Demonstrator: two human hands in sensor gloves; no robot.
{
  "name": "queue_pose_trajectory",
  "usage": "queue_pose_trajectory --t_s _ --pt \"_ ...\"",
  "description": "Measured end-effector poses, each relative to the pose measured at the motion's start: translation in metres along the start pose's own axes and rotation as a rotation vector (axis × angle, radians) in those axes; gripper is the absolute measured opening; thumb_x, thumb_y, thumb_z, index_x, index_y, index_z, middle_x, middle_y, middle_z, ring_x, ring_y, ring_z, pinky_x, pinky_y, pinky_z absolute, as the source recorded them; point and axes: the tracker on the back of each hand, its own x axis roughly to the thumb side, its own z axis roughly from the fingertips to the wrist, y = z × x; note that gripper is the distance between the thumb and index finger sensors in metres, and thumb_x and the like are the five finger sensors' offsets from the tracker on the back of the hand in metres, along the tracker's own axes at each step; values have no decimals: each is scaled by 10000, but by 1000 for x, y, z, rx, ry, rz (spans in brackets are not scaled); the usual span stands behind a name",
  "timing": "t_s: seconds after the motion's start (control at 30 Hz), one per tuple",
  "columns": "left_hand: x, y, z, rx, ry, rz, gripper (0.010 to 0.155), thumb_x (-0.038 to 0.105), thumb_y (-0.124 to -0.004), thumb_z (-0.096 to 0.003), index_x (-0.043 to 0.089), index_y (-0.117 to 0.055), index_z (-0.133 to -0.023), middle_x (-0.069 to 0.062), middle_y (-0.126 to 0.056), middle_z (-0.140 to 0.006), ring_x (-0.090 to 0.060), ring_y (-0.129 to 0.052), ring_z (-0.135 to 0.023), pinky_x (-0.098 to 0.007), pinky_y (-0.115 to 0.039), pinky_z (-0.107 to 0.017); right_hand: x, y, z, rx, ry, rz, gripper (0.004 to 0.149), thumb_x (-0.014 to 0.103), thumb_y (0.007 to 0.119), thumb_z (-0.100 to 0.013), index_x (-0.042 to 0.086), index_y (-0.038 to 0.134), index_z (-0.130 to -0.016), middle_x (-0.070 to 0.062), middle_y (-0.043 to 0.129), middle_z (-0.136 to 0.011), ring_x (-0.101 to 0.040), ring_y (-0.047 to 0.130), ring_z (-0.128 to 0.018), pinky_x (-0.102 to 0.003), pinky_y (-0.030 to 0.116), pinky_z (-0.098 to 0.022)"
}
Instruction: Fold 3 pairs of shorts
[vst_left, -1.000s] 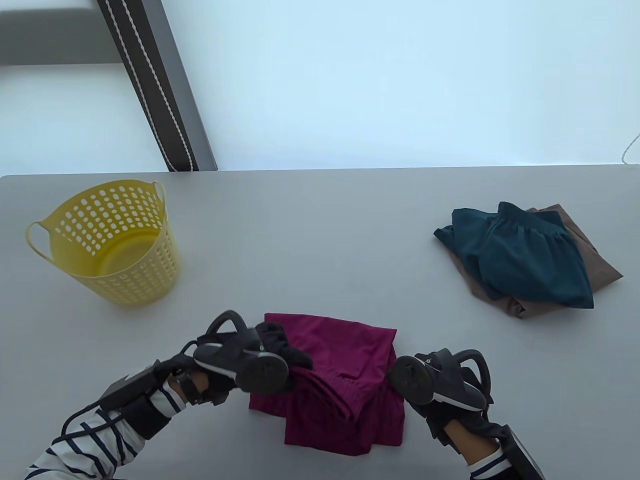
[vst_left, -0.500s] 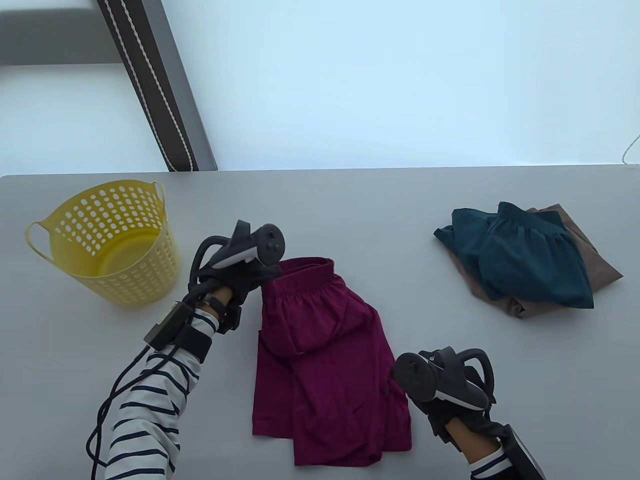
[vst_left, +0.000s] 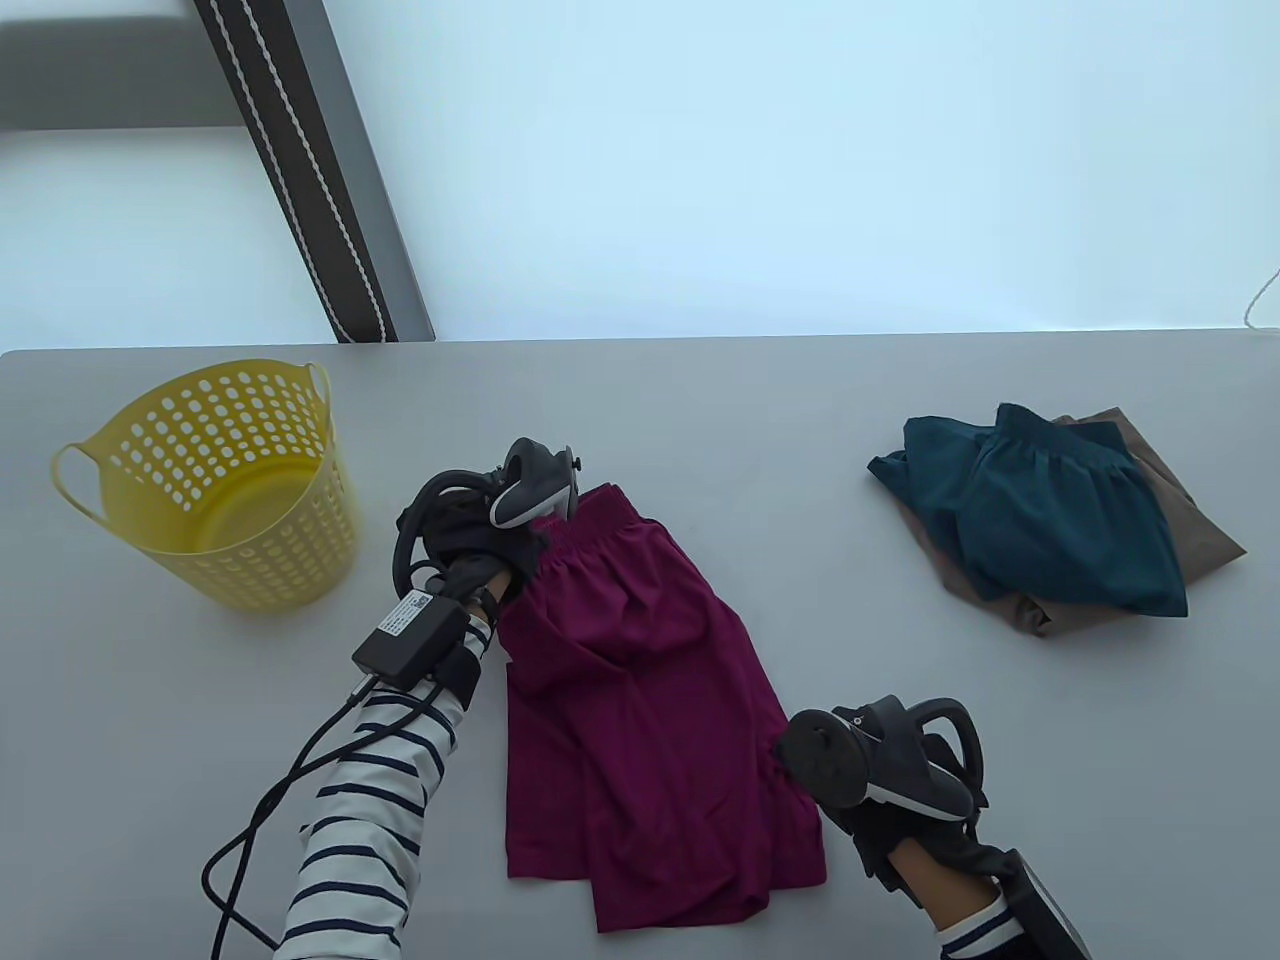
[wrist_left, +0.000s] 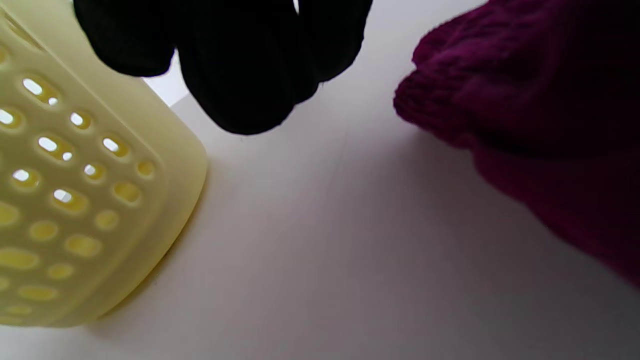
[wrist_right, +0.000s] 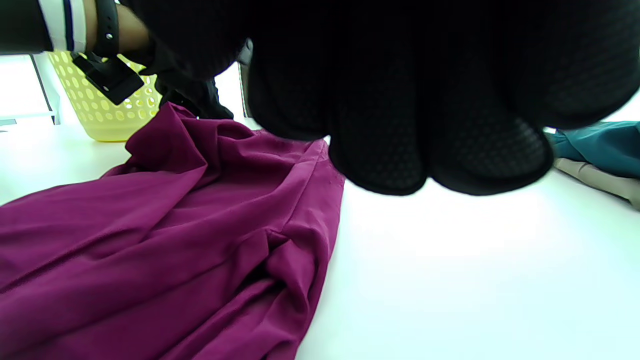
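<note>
Nearest, at 5 o'clock on the table (vst_left: 700, 420): right hand (vst_left: 900, 790), glove and tracker, just beside the lower right hem of the magenta shorts (vst_left: 650, 700). Right wrist view shows its fingers (wrist_right: 400, 150) hanging curled above the bare tabletop beside the cloth; whether they touch or pinch the hem I cannot tell.

Magenta shorts lie at 6 o'clock, spread lengthwise, hems toward the near edge, waistband toward the far side, wrinkled, one leg layered over the other.

Left forearm in a striped sleeve (vst_left: 370, 790) comes in at 7 o'clock, a black box strapped at the wrist, cable trailing. Left hand (vst_left: 480, 545) sits at the waistband corner of the shorts, fingers curled against the cloth there; left wrist view shows gloved fingertips (wrist_left: 240, 90) bunched above the table with the ribbed waistband to one side, so the pinch itself is hidden.

Yellow perforated basket (vst_left: 215, 480) stands upright at 10 o'clock, near the left hand.

At 2 o'clock, well apart: teal shorts (vst_left: 1040, 510) folded on top of brown shorts (vst_left: 1190, 520).

Surface: pale grey, matte, smooth. Beyond the far edge, a bright pale wall and a dark slanted beam (vst_left: 310, 170) with white cord at 11 o'clock.
</note>
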Motion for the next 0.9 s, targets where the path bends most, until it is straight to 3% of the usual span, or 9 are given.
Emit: queue_pose_trajectory --t_s 0.1,0.17,0.27,0.37,0.5,0.57,0.67,0.77,0.9 --pt "9 -11 -13 -39 27 58 934 680 -484 -357 5 -634 -984 -189 -898 -861 -236 -1013 -565 -602 -775 -613 1 0 0 7 -3 -1 390 422 649 -480 119 886 -547 -142 984 -494 -401 1011 -414 -524 807 -325" --pt "11 -8 -14 -14 41 57 814 633 -489 -367 76 -632 -943 -87 -915 -810 -162 -1019 -522 -550 -804 -611 1 0 0 11 -2 -2 391 422 648 -481 119 886 -547 -142 983 -495 -400 1011 -415 -524 807 -326" --pt "13 -4 -13 -22 25 135 689 572 -558 -405 115 -542 -920 -82 -858 -858 -150 -1008 -590 -537 -795 -627 1 1 0 19 3 -4 391 421 649 -481 118 886 -549 -143 983 -496 -401 1011 -417 -524 807 -326" --pt "19 4 -4 159 81 144 610 514 -642 -434 119 -533 -887 -64 -869 -861 -126 -1033 -607 -502 -818 -625 0 2 -1 26 15 -3 391 421 649 -481 119 886 -549 -143 982 -498 -402 1011 -417 -524 806 -327" --pt "16 26 19 363 72 170 547 496 -653 -425 155 -556 -841 2 -888 -837 -47 -1065 -569 -446 -851 -622 -5 3 -2 37 52 -6 397 419 649 -481 111 886 -560 -151 986 -503 -406 1018 -412 -524 818 -313" --pt "8 42 39 457 2 271 493 481 -663 -429 184 -575 -813 29 -898 -824 -26 -1075 -553 -429 -857 -624 -9 5 -3 80 91 -23 430 423 644 -482 85 885 -595 -177 1003 -510 -420 1045 -389 -516 854 -270" --pt "-10 72 79 667 -194 440 417 461 -708 -421 246 -623 -768 63 -911 -829 -29 -1086 -568 -436 -845 -646 -17 15 -6 201 140 -90 538 439 627 -488 -10 771 -748 -249 977 -579 -478 1043 -403 -519 878 -250" --pt "-24 92 113 772 -290 511 395 447 -735 -411 288 -630 -757 103 -915 -840 -24 -1092 -604 -428 -838 -664 -22 21 -7 230 157 -132 671 471 603 -489 -79 571 -871 -389 833 -692 -499 1019 -449 -525 870 -273" --pt "-47 110 164 899 -595 656 382 417 -760 -403 304 -639 -747 130 -921 -833 -38 -1098 -647 -425 -832 -676 -24 16 -9 169 147 -187 825 517 559 -492 -96 255 -952 -463 502 -884 -654 753 -683 -635 702 -441"
